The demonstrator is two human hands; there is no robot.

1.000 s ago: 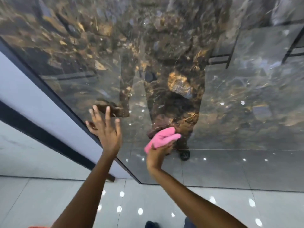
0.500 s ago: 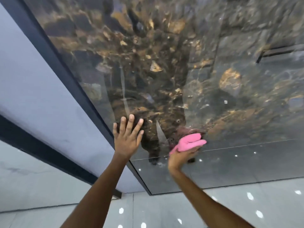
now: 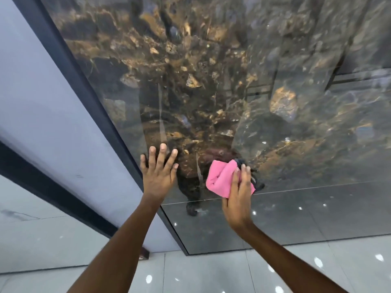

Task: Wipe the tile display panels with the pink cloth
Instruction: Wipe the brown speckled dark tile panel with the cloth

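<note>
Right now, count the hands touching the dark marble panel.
2. The left hand lies flat near the dark marble panel's left edge; the right hand presses the pink cloth against it lower down.

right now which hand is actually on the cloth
The right hand: it presses the folded pink cloth against the dark marble panel. The left hand holds nothing, its fingers spread flat on the panel.

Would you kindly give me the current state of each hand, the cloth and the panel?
Left hand: open, fingers spread, flat on the panel.
Right hand: pressing the cloth against the panel.
Pink cloth: bunched, against the panel.
Marble tile panel: upright, glossy, reflecting the person.
</note>
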